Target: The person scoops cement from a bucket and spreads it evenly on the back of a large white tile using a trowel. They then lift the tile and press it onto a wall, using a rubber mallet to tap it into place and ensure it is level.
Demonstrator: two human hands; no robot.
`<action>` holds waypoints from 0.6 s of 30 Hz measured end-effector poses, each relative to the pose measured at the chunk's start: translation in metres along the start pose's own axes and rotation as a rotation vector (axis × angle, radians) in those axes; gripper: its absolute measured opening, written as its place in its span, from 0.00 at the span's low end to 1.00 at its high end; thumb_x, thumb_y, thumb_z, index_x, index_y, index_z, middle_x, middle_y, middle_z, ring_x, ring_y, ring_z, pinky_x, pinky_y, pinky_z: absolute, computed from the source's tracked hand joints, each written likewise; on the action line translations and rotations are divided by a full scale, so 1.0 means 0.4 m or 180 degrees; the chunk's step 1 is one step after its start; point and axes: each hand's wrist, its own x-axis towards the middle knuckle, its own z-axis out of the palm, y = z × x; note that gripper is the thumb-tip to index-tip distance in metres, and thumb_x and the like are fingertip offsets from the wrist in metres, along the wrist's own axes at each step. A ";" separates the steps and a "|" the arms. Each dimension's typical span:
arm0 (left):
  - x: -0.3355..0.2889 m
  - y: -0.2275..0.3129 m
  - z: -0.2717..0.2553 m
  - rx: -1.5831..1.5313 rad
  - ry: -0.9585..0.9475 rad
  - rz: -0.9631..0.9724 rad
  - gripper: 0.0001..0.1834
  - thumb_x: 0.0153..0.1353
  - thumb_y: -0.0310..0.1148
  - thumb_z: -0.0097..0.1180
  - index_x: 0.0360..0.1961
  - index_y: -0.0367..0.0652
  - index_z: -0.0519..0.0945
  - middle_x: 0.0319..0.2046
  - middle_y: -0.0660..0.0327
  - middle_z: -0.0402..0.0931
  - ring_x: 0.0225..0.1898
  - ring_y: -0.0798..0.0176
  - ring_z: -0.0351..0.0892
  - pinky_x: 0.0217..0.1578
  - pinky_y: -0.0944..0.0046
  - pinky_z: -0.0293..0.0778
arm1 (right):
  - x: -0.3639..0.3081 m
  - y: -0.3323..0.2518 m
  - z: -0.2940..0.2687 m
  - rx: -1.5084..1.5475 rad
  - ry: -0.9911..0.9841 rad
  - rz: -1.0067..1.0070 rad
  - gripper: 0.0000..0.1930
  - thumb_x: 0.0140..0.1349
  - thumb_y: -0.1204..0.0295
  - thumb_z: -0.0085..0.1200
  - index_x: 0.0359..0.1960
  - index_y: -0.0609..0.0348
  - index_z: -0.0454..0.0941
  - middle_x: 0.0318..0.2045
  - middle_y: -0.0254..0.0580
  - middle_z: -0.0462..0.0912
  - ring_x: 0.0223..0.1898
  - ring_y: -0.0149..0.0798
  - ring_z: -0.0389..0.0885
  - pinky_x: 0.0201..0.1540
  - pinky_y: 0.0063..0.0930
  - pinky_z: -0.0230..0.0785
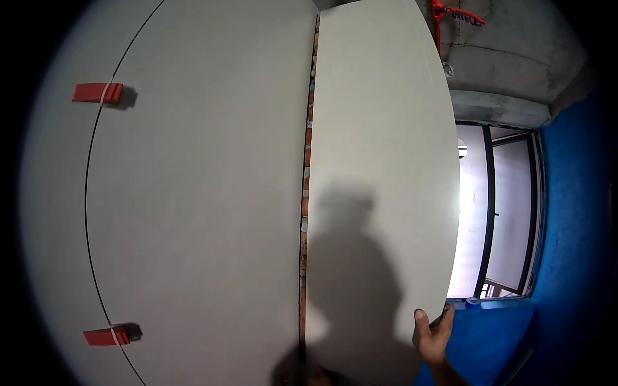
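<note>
A tall pale wall tile (380, 116) stands in front of me, its left edge beside a narrow gap. My right hand (434, 334) grips its lower right edge, thumb on the face and fingers going behind the edge. At the bottom, by the tile's lower left corner, a dim patch of skin shows, apparently my left hand (317, 378); its fingers are too dark and cut off to make out. Left of the gap is another large pale tile (206, 193). Two red levelling wedges (96, 92) in white clips sit across its left joint, one high and one low.
Brick wall (306, 154) shows through the gap between the tiles. At right are a framed window (512, 212), a blue wall (573, 212) and a roll of tape (473, 302) on the sill. A red hanging object (458, 13) is at top right. My shadow falls on the tile.
</note>
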 end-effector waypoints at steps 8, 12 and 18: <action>-0.017 0.055 -0.002 -0.0140 0.0180 0.0292 0.32 0.74 0.49 0.32 0.25 0.33 0.76 0.19 0.46 0.77 0.23 0.46 0.77 0.29 0.46 0.72 | 0.003 0.036 0.008 -0.0165 -0.0043 -0.0091 0.22 0.64 0.77 0.57 0.56 0.71 0.61 0.47 0.53 0.75 0.49 0.42 0.76 0.53 0.37 0.67; -0.004 0.007 0.001 -0.0263 0.0209 0.0343 0.30 0.73 0.47 0.35 0.23 0.33 0.74 0.17 0.49 0.74 0.20 0.50 0.72 0.26 0.49 0.70 | 0.002 0.026 0.014 -0.0523 -0.0117 -0.0094 0.22 0.64 0.76 0.57 0.55 0.71 0.61 0.47 0.53 0.75 0.49 0.42 0.76 0.52 0.37 0.68; -0.016 0.002 -0.003 -0.0484 -0.0047 -0.0338 0.27 0.73 0.44 0.39 0.24 0.33 0.76 0.19 0.49 0.75 0.22 0.53 0.72 0.28 0.50 0.69 | -0.011 0.015 0.020 -0.0477 -0.0095 -0.0110 0.22 0.65 0.76 0.57 0.55 0.71 0.61 0.47 0.53 0.75 0.49 0.42 0.76 0.51 0.36 0.68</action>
